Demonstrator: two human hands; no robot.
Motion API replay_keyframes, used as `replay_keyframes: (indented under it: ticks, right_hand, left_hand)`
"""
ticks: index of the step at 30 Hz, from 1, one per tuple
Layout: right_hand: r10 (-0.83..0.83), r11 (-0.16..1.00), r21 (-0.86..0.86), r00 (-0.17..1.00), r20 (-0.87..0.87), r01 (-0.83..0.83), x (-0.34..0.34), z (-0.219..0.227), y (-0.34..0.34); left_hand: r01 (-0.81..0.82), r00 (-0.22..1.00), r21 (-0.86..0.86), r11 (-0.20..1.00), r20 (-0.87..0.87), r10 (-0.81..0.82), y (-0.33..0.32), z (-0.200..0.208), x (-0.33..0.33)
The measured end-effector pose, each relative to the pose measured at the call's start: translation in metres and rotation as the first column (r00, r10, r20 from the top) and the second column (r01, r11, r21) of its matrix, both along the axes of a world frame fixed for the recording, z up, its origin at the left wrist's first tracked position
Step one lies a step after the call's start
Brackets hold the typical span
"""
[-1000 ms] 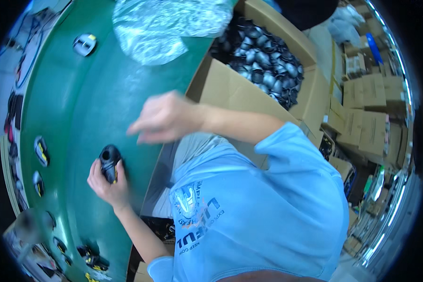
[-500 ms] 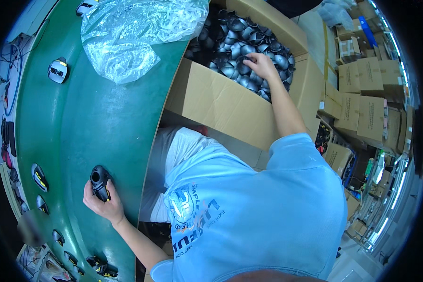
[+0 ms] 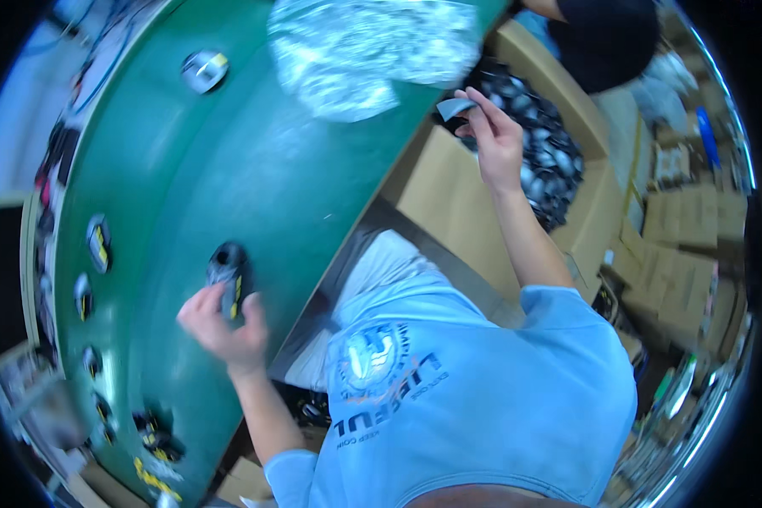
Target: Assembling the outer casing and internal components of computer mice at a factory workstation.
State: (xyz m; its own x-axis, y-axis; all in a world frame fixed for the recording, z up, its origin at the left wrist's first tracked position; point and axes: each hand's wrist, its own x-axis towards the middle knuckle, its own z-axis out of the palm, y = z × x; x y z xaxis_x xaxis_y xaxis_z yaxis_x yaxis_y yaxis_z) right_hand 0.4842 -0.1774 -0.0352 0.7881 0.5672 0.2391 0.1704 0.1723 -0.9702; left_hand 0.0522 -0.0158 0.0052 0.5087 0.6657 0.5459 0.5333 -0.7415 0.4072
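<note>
A black, rounded plastic housing (image 3: 231,261) with a round hole at its far end and yellow marks on its side lies on the green tabletop (image 3: 300,182). Just at its near end is my left hand (image 3: 227,332), fingers and thumb spread apart and somewhat blurred. My right hand (image 3: 498,142) is raised over the near edge of a large cardboard box (image 3: 457,186). Between its thumb and fingers it pinches a thin, curved grey plastic shell (image 3: 454,108). Inside the box lies a heap of similar dark, glossy shells (image 3: 552,161).
Crumpled clear plastic sheeting (image 3: 356,55) covers the table's far part. A white-and-black device (image 3: 204,71) and several dark, yellow-marked ones, such as this one (image 3: 99,243), lie along the left. Another person's dark-clad part (image 3: 610,38) is beyond the box. Stacked cartons (image 3: 681,254) stand at right.
My right hand has come up out of the heap with a shell. My left hand has loosened from the black housing and spread its fingers. The whole view has shifted and turned.
</note>
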Motion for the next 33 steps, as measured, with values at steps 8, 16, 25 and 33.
replay_keyframes:
  ticks: [8,16,25,33]
  right_hand:
    - [0.478,0.734,0.136,0.648,0.592,-0.666,-0.142,0.024,0.074]
    - [0.777,0.627,0.152,0.627,-0.057,-0.764,-0.190,0.029,0.101]
    - [0.861,0.496,0.130,0.506,0.051,-0.858,-0.184,0.028,0.124]
    - [0.957,0.154,-0.094,0.126,0.260,-0.984,-0.171,0.054,0.158]
  left_hand:
    - [0.570,0.782,-0.783,0.248,0.610,0.129,-0.040,0.018,0.067]
    - [0.421,0.711,-0.553,0.719,0.694,0.117,-0.034,0.008,0.040]
    - [0.270,0.949,-0.171,0.948,0.211,-0.232,-0.026,0.018,0.036]
    - [0.232,0.932,-0.142,0.962,0.316,-0.178,-0.026,0.018,0.032]
